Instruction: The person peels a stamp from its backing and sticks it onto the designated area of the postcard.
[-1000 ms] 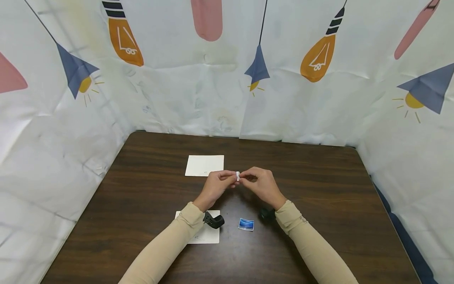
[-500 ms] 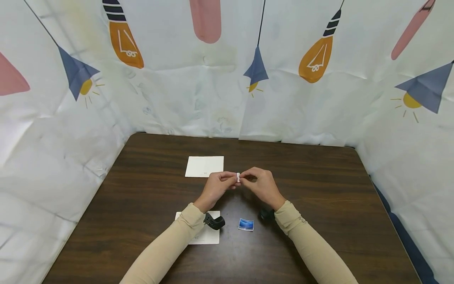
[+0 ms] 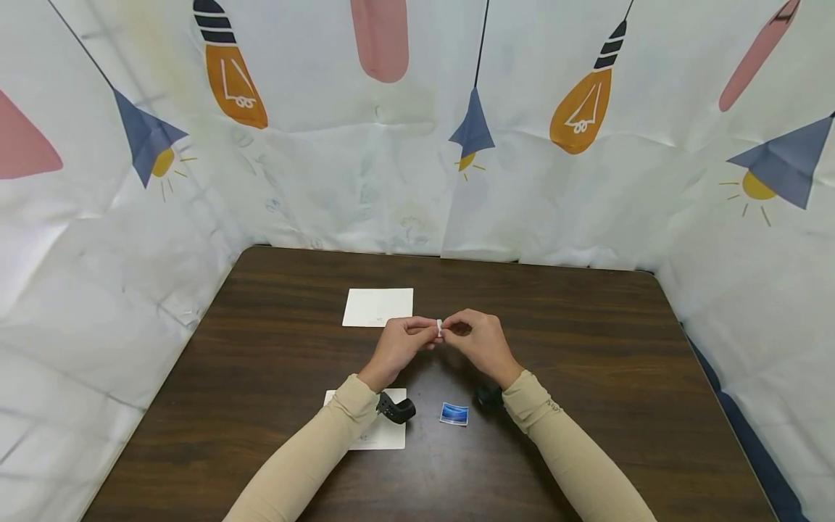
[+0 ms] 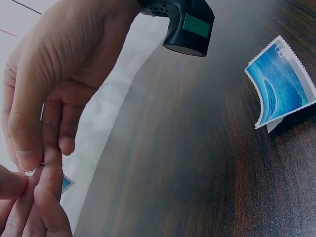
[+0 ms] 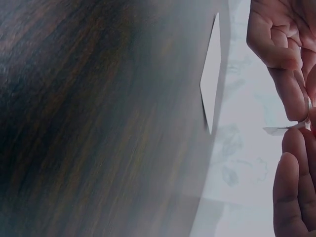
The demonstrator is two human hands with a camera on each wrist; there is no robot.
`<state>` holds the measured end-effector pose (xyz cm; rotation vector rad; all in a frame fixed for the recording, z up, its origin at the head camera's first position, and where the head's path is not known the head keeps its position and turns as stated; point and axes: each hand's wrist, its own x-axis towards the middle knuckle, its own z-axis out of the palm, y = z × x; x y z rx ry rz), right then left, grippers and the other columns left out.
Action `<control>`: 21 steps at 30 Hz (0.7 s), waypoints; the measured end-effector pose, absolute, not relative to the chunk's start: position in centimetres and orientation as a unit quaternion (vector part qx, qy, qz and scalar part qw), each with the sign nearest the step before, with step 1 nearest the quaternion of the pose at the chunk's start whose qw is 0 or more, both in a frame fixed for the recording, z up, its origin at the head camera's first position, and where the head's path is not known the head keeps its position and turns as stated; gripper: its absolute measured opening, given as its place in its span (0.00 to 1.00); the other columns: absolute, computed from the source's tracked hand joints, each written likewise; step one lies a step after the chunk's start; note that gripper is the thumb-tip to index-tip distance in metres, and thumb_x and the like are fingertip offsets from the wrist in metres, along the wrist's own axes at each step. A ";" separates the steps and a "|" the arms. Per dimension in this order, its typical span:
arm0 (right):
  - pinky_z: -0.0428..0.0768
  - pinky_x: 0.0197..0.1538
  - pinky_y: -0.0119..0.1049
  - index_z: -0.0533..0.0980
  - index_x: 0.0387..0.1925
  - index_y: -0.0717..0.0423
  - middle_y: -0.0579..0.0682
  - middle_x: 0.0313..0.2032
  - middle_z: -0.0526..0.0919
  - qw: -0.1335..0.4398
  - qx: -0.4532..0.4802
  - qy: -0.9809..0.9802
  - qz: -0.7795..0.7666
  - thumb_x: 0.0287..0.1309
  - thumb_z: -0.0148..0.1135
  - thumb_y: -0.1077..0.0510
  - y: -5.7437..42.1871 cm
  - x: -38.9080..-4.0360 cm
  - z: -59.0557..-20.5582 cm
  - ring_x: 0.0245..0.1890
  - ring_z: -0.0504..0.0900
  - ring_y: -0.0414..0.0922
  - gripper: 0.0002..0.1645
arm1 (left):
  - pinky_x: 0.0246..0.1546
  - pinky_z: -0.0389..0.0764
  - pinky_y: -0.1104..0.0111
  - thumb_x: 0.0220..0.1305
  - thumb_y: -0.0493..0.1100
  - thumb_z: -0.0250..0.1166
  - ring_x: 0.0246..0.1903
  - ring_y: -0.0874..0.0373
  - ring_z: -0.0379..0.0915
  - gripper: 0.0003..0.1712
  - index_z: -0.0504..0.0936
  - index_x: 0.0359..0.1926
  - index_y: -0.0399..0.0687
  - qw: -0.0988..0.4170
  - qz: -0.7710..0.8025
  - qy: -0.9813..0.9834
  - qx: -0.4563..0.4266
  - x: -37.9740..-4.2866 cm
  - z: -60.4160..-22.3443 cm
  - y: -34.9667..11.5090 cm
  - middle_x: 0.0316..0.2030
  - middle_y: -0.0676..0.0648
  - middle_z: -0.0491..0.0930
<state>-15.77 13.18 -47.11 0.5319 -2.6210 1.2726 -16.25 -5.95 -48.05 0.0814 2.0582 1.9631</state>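
Both hands meet over the middle of the table with a small postage stamp [image 3: 439,328] between their fingertips. Its white back faces up in the head view, and a blue corner with a toothed edge [image 4: 67,184] shows in the left wrist view. My left hand [image 3: 399,348] pinches the stamp from the left between thumb and fingers. From the right, my right hand [image 3: 485,344] pinches it with thumb and forefinger. Fingers cover most of it in both wrist views. A second blue postage stamp [image 3: 454,414], slightly curled, lies picture side up nearer the front.
On the dark wooden table [image 3: 587,348], a white card [image 3: 377,307] lies behind my left hand. Another white card [image 3: 385,435] is partly covered by my left forearm. A black wrist device [image 3: 399,410] juts from the left cuff. Printed white cloth [image 3: 365,181] surrounds the table.
Both hands stay in place, still pinching the stamp, with only a very slight shift of the head view.
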 end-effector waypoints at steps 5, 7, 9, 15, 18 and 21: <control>0.89 0.41 0.33 0.88 0.36 0.54 0.50 0.35 0.90 0.086 0.185 -0.879 0.430 0.56 0.77 0.61 13.1 -15.8 -47.2 0.34 0.89 0.40 0.05 | 0.43 0.89 0.72 0.70 0.38 0.67 0.38 0.61 0.89 0.14 0.87 0.53 0.34 0.143 0.685 0.714 0.023 -16.2 -48.0 -5.9 0.44 0.37 0.91; 0.89 0.41 0.32 0.88 0.36 0.54 0.49 0.35 0.90 0.089 0.189 -0.879 0.429 0.56 0.77 0.61 13.1 -15.8 -47.1 0.34 0.89 0.40 0.05 | 0.43 0.89 0.72 0.70 0.37 0.67 0.38 0.61 0.88 0.14 0.87 0.53 0.35 0.143 0.686 0.713 0.020 -16.2 -47.9 -5.9 0.44 0.38 0.91; 0.89 0.41 0.32 0.88 0.36 0.54 0.49 0.35 0.90 0.091 0.193 -0.879 0.426 0.56 0.77 0.60 13.1 -15.8 -47.1 0.34 0.89 0.40 0.05 | 0.43 0.89 0.72 0.70 0.37 0.67 0.38 0.61 0.88 0.14 0.87 0.53 0.35 0.143 0.687 0.712 0.018 -16.2 -47.9 -5.9 0.44 0.38 0.91; 0.90 0.41 0.34 0.88 0.36 0.54 0.50 0.35 0.91 0.095 0.199 -0.880 0.420 0.57 0.76 0.61 13.1 -15.9 -47.1 0.34 0.89 0.41 0.05 | 0.43 0.89 0.73 0.70 0.37 0.66 0.38 0.63 0.88 0.14 0.86 0.53 0.34 0.144 0.689 0.710 0.020 -16.3 -48.0 -6.0 0.44 0.36 0.91; 0.90 0.41 0.35 0.88 0.36 0.54 0.50 0.35 0.91 0.093 0.197 -0.881 0.419 0.57 0.76 0.61 13.0 -15.9 -47.1 0.34 0.89 0.41 0.05 | 0.43 0.89 0.72 0.70 0.38 0.66 0.38 0.63 0.89 0.14 0.87 0.53 0.34 0.142 0.687 0.712 0.021 -16.4 -48.1 -6.0 0.44 0.36 0.91; 0.90 0.41 0.35 0.88 0.36 0.54 0.50 0.36 0.91 0.093 0.195 -0.883 0.416 0.57 0.76 0.61 13.0 -15.8 -47.0 0.34 0.89 0.41 0.05 | 0.43 0.89 0.72 0.71 0.38 0.67 0.40 0.60 0.89 0.14 0.87 0.52 0.36 0.138 0.682 0.718 0.022 -16.4 -48.3 -6.0 0.44 0.37 0.91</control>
